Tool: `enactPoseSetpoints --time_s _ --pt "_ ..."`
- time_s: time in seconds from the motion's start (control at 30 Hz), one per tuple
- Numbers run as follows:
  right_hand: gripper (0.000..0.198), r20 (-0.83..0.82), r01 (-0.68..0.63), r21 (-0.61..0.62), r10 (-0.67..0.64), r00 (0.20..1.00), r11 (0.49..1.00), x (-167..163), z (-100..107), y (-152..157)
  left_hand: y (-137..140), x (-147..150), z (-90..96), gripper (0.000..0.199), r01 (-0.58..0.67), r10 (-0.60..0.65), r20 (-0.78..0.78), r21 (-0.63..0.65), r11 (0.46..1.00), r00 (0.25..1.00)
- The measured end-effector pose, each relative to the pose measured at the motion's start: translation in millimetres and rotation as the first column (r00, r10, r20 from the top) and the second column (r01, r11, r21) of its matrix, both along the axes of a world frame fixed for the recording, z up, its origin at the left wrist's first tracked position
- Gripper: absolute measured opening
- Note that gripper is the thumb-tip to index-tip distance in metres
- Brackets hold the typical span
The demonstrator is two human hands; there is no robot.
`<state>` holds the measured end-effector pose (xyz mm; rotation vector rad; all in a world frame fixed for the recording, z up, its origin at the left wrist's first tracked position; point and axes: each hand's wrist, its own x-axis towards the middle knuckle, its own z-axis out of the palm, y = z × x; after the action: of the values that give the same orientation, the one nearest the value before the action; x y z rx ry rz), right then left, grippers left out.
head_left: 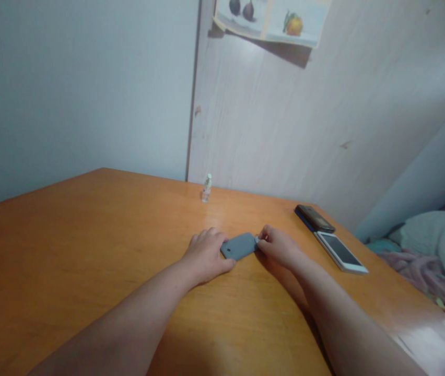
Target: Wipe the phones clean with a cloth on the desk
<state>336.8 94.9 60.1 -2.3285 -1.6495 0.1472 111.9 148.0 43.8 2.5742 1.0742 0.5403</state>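
A grey phone [239, 246] lies on the wooden table with its back up, a small dark camera spot near its left end. Around that left end my left hand [209, 255] is closed, its thumb at the near edge and its fingers at the far edge. My right hand [275, 244] is pinched at the phone's right end. Between its fingertips shows a small whitish bit, too small to name. The palm sides of both hands are hidden.
A small clear bottle [207, 189] stands near the table's [89, 245] back edge. At the right edge lie a dark phone-like device [315, 218] and a white device with a dark screen [342, 251]. Rumpled bedding [434, 250] is beyond, and a fruit picture [273, 21] hangs on the wall.
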Motion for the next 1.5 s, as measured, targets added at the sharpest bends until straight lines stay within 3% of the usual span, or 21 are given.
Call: enactPoseSetpoints --time_s 0.07,0.23,0.47,0.53,0.63,0.7,0.9,0.97,1.07,1.13,1.33,1.5 --pt "0.009 -0.011 -0.029 0.012 0.03 0.999 0.999 -6.8 -1.1 -1.9 0.4 0.0 -0.5 0.04 0.0 0.0 0.003 0.005 1.0 1.0" --pt "0.01 -0.121 -0.271 0.056 0.276 0.954 0.961 -35.8 -6.4 -10.0 1.7 0.3 -2.4 0.037 0.004 -0.004 -0.004 0.019 1.0 1.0" --pt "0.014 0.015 0.01 0.03 -0.011 1.0 1.0 -21.7 0.1 -3.0 3.2 1.7 -0.8 0.044 0.004 -0.004 -0.007 0.007 1.0 1.0" --pt "0.014 0.009 -0.045 0.034 0.045 0.999 0.998 -28.9 -1.0 -6.0 2.4 1.6 0.2 0.043 0.0 0.0 -0.011 0.005 1.0 1.0" --pt "0.014 -0.047 -0.246 0.057 0.249 0.967 0.968 -45.1 -4.7 -12.1 1.7 1.0 0.5 0.037 0.001 -0.001 -0.007 0.006 1.0 1.0" --pt "0.013 -0.059 -0.287 0.064 0.291 0.955 0.956 -47.5 -5.4 -12.6 2.1 0.7 -0.1 0.037 0.005 -0.005 -0.007 0.005 1.0 1.0" --pt "0.016 0.03 0.016 0.039 -0.017 0.999 0.999 -23.3 -1.6 -2.2 3.2 0.8 -1.7 0.044 0.004 -0.004 -0.001 0.005 1.0 1.0" --pt "0.016 0.025 -0.021 0.048 0.02 0.999 0.999 -26.5 -4.0 -2.8 2.5 0.7 -2.0 0.044 -0.001 0.001 0.003 0.008 1.0 1.0" --pt "0.014 -0.028 -0.227 0.082 0.23 0.973 0.97 -39.5 -9.8 -7.3 1.6 -0.2 -2.9 0.039 0.008 -0.008 0.015 0.026 1.0 1.0" --pt "0.013 -0.069 -0.29 0.094 0.297 0.952 0.952 -42.9 -11.8 -8.3 1.3 -0.9 -3.6 0.035 0.017 -0.018 0.021 0.036 0.999 1.0" --pt "0.013 -0.065 -0.038 0.063 0.042 0.997 0.997 -20.0 -7.5 2.3 0.1 -3.0 -4.0 0.049 0.001 -0.001 0.013 0.046 0.999 1.0" --pt "0.014 -0.058 -0.091 0.095 0.096 0.994 0.991 -23.4 -11.2 1.0 -1.0 -5.2 -2.5 0.047 -0.037 0.038 -0.022 0.046 0.998 0.999"
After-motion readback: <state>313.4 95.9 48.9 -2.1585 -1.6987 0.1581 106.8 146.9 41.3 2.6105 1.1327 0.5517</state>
